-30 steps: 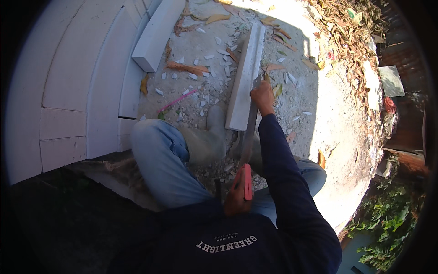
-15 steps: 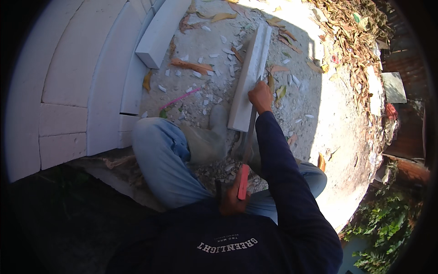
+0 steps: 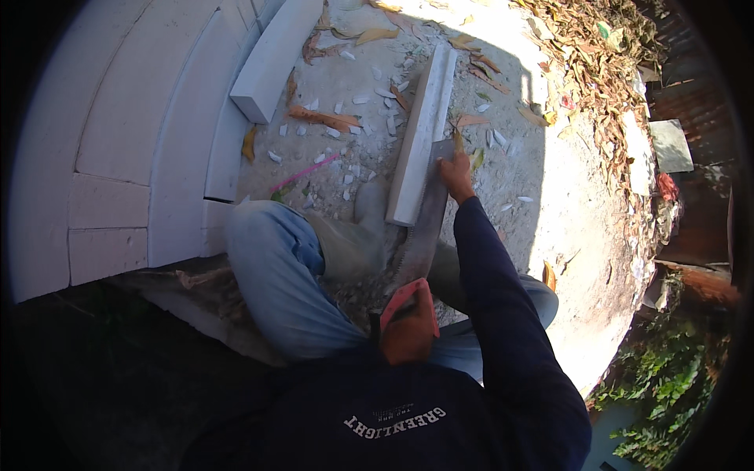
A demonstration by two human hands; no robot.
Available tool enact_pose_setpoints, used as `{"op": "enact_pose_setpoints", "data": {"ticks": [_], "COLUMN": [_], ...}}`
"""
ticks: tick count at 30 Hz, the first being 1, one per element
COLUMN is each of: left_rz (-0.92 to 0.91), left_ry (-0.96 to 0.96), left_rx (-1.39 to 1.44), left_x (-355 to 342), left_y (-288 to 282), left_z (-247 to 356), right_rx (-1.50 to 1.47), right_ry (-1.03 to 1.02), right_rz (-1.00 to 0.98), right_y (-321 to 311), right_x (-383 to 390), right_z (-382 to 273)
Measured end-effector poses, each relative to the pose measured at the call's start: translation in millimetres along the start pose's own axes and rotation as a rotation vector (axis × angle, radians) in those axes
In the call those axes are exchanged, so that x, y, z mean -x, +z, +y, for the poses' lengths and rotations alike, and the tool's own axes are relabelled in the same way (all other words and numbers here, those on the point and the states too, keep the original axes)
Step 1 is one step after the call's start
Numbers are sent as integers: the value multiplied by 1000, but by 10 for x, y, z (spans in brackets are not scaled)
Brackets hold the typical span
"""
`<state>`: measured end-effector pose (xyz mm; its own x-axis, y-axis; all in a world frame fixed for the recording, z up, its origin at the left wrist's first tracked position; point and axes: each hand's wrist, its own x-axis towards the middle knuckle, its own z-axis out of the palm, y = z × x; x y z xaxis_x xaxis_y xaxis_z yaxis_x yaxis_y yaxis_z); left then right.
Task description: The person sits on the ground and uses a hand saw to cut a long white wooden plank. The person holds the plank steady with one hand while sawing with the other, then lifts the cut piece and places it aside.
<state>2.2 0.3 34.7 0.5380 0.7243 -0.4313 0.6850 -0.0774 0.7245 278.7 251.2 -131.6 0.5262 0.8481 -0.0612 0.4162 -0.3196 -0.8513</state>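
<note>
A handsaw (image 3: 428, 224) lies slantwise beside the right edge of a long white block (image 3: 415, 149), its broad blade face showing and its teeth toward the left. The saw's red handle (image 3: 402, 295) is close to my body, with my left hand (image 3: 408, 336) wrapped round it. At the far end of the blade my right hand (image 3: 455, 174) grips the tip, the thumb on the blade face. A lengthwise step runs along the right side of the block, which rests on the dusty ground between and beyond my boots. My left wrist and forearm are hidden.
Stacked white blocks (image 3: 118, 118) form a wall on the left, with another long block (image 3: 275, 67) beside it. White chips, dry leaves (image 3: 326, 118) and a pink strip (image 3: 306, 173) litter the ground. My bent knees (image 3: 267, 235) flank the handle. Dry leaves pile up at the right.
The blade has turned from nearly edge-on to showing its flat face and shifted right, off the block's top. My right hand has moved slightly right; the handle has turned too.
</note>
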Motion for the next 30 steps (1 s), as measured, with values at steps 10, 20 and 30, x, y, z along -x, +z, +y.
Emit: {"op": "enact_pose_setpoints", "data": {"ticks": [10,20,30], "left_rz": [217,117,-256], "left_ry": [197,225,-79], "left_rx": [256,541,-49], "left_x": [57,-53,-118], "left_y": [-155,-160,-570], "left_z": [-135,-207,243], "right_rx": [452,599,-17], "right_ry": [-41,0,91], "right_rz": [146,28,138], "right_y": [105,154,-76], "right_x": [-24,-26,-276], "right_z": [-511,-740,314]}}
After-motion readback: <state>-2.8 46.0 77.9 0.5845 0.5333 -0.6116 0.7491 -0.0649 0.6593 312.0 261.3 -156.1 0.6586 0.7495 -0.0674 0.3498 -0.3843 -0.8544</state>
